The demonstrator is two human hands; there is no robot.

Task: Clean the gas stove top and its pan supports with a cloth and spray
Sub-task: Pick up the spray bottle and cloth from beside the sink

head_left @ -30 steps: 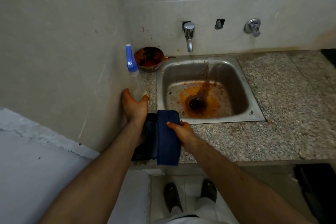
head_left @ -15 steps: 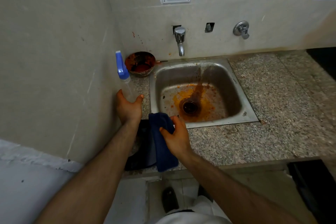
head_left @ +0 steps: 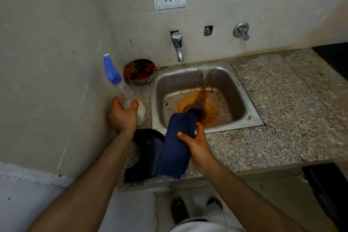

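Spray bottle (head_left: pixel 120 88) with the blue nozzle is gripped round its body by the left hand (head_left: pixel 122 117), tilted, just left of the sink (head_left: pixel 252 118). Right hand (head_left: pixel 197 145) pinches the dark blue cloth (head_left: pixel 175 154), which hangs over the sink's front-left corner. A stained bowl (head_left: pixel 139 71) sits behind the sink's left edge.

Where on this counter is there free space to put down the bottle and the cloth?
The granite counter right of the sink is bare up to the wall. The left strip is crowded: dirty bowl, dark pan and a pale container.
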